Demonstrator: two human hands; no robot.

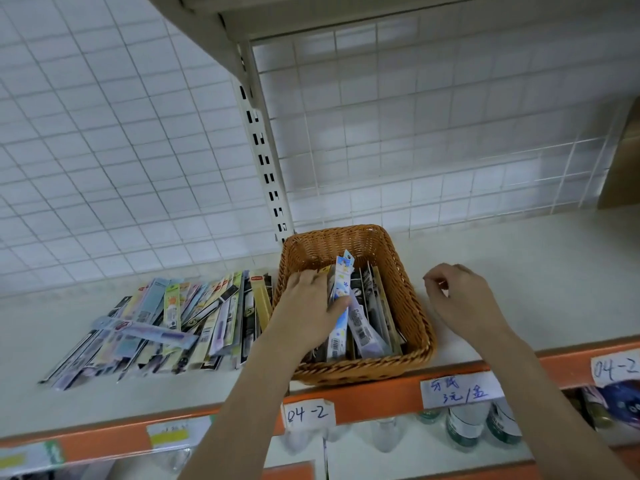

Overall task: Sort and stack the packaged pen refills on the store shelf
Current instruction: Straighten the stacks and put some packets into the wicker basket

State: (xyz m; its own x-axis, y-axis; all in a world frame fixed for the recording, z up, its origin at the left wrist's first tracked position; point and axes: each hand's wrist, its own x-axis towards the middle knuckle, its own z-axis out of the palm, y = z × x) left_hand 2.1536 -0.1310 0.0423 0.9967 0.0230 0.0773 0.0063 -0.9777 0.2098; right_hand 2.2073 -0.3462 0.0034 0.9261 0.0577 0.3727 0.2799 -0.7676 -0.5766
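Note:
A brown wicker basket point(412, 306) sits on the white shelf and holds several packaged pen refills standing on edge. My left hand point(308, 303) reaches into its left side and grips a blue-and-white refill pack point(341, 306) between thumb and fingers. To the right of the basket, my right hand point(457, 299) hovers over the shelf with its fingers curled, and nothing shows in it. A spread pile of several refill packs point(166, 327) lies flat on the shelf left of the basket.
The shelf point(536, 271) has an orange front rail point(381, 389) with handwritten paper labels. A white wire-grid back panel and a slotted upright stand behind the basket. A cardboard box point(623, 161) is at far right. Bottles stand on the lower shelf.

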